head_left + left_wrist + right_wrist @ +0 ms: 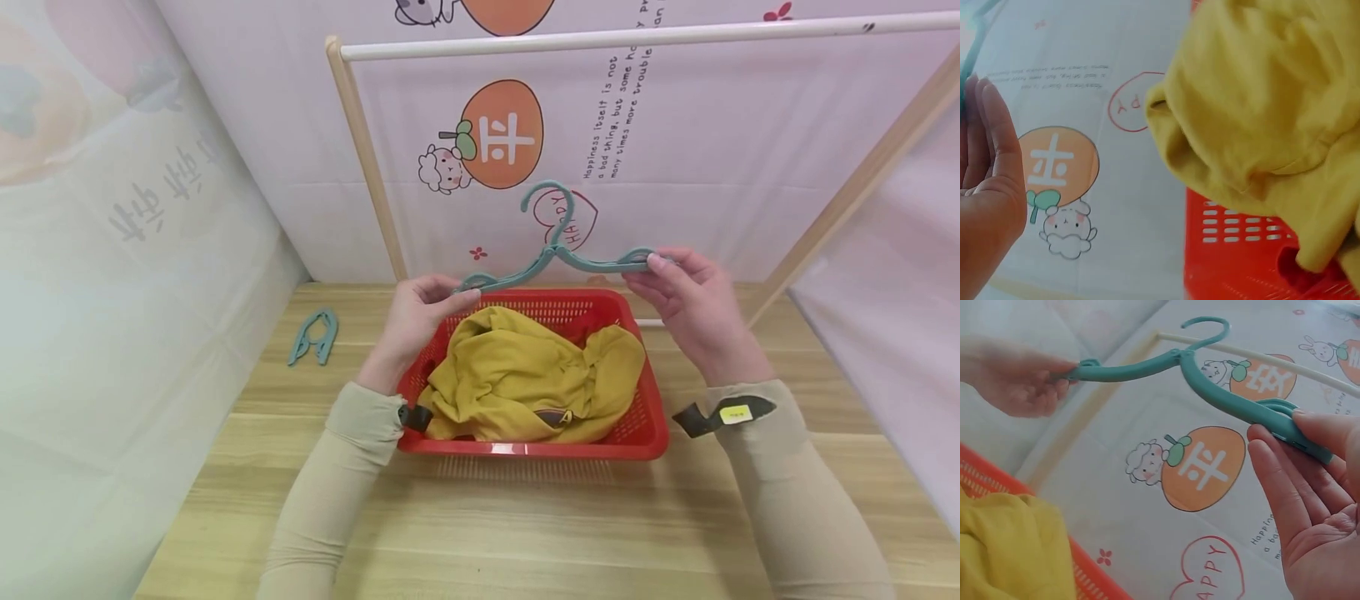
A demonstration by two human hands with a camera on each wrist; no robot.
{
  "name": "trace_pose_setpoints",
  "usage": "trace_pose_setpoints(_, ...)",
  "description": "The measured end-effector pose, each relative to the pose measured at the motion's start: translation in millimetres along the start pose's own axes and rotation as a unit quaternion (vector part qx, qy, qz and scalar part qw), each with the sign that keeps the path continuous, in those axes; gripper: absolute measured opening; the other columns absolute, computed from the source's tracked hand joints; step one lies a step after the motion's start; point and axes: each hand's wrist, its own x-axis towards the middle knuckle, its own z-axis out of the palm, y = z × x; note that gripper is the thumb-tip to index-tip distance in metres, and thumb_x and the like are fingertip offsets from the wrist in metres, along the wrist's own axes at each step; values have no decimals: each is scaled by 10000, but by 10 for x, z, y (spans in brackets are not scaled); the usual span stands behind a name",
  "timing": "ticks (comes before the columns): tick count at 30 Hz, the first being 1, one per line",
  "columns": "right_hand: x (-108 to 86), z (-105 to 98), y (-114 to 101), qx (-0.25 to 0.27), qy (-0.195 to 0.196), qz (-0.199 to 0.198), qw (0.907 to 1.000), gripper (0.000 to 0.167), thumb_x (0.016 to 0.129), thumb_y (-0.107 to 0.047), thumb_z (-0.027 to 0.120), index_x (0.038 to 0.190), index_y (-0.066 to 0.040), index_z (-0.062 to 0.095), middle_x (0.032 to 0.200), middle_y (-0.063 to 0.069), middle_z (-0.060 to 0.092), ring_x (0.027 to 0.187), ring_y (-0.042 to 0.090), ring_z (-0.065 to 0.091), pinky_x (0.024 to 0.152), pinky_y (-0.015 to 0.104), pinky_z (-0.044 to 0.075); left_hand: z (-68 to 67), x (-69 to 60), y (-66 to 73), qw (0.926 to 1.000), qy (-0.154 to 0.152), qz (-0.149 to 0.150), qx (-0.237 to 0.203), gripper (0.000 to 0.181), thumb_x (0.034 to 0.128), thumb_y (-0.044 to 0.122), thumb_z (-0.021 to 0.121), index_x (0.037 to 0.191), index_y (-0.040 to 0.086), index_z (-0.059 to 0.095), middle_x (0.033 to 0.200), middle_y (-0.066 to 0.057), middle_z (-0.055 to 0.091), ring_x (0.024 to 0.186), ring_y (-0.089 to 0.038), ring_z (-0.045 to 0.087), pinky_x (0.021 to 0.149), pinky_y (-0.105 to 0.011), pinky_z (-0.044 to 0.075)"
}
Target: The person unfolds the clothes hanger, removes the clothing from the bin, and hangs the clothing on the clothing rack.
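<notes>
Sleeves [322, 500], gripped hanger [554, 248], woodgrain table [540, 533], perhaps cloth walls [127, 292]

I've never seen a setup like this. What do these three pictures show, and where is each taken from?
There is no machine arm here, just a person's bare hands. The widest picture comes from a camera worn on the head, looking forward and down. The other two come from cameras on the left and right wrists.

The left hand and right hand each grip one end of a teal hanger. Below it, a red basket holds yellow cloth on the wooden table. To the left lies what looks like a folded hanger; behind stands a rack.
</notes>
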Motion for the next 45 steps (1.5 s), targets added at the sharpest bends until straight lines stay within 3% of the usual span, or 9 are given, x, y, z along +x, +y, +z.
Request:
trace_pose_setpoints(5, 1, 2, 18, 50, -20, 3, 10000, 100, 996, -2, 637, 1080, 16, 688, 1082, 150, 743, 970, 237, 736, 920, 354, 542, 39, 8, -16, 9997, -45, 196, 161, 70, 914, 109, 787, 943, 49, 766, 921, -100, 752, 873, -255, 724, 868, -392, 577)
trace_pose_setpoints(9, -1, -39, -64, -1692, 61, 82, 9855, 155, 967, -67, 708, 1102, 8, 709, 1048, 100, 757, 951, 211, 741, 908, 299, 546, 11, 3, -2, 9992, -58, 273, 294, 96, 920, 120, 783, 952, 34, 756, 936, -107, 748, 893, -270, 718, 886, -400, 569)
trace_pose_setpoints(11, 2, -42, -136, -3107, 69, 162, 9504, 219, 941, -146, 762, 1112, -12, 738, 1014, 55, 765, 929, 180, 741, 895, 244, 544, -11, -3, 4, 9986, -49, 292, 440, 111, 917, 131, 789, 955, 33, 753, 935, -100, 746, 892, -262, 712, 887, -396, 565)
trace_pose_setpoints(15, 34, 0, -286, -5155, -274, 362, 8557, 286, 890, -270, 826, 1096, -76, 789, 976, 3, 767, 902, 138, 714, 798, 227, 534, -40, -13, 6, 9963, -37, 326, 791, 135, 901, 156, 809, 954, 45, 754, 925, -79, 741, 890, -251, 692, 842, -367, 562)
trace_pose_setpoints(18, 68, 44, -372, -5689, -731, 566, 8172, 244, 882, -270, 834, 1056, -102, 808, 964, 16, 767, 893, 147, 700, 760, 250, 548, -43, -14, 0, 9949, -64, 388, 932, 142, 893, 155, 816, 955, 41, 756, 915, -72, 739, 877, -245, 685, 790, -338, 563)
trace_pose_setpoints(21, 93, 74, -428, -5837, -1120, 791, 8003, 194, 885, -247, 831, 1029, -118, 816, 935, 19, 767, 862, 174, 702, 737, 278, 563, -41, -13, -4, 9942, -109, 470, 959, 140, 893, 134, 814, 958, 25, 756, 906, -75, 738, 852, -242, 687, 753, -315, 570)
trace_pose_setpoints(27, 100, 68, -432, -5867, -1343, 837, 7942, 164, 895, -245, 822, 1010, -129, 819, 905, 12, 765, 828, 203, 698, 716, 291, 564, -36, -23, -5, 9936, -105, 540, 982, 126, 895, 117, 809, 947, 17, 753, 892, -74, 736, 831, -220, 683, 732, -291, 565)
trace_pose_setpoints(41, 50, -211, -582, -5654, -295, 534, 8226, 322, 904, -334, 804, 1119, -95, 781, 968, 45, 770, 940, 146, 703, 837, 216, 481, -200, -43, -5, 9967, 318, 459, 591, 55, 903, 120, 801, 938, 109, 760, 927, -62, 744, 893, -227, 693, 884, -361, 552)
trace_pose_setpoints(45, 49, -281, -642, -5607, -235, 675, 8249, 360, 917, -354, 786, 1117, -55, 756, 945, 54, 771, 910, 140, 723, 970, 382, 431, -255, -56, 26, 9963, 431, 508, 543, 57, 903, 124, 803, 935, 129, 756, 936, -64, 742, 895, -218, 693, 868, -351, 561)
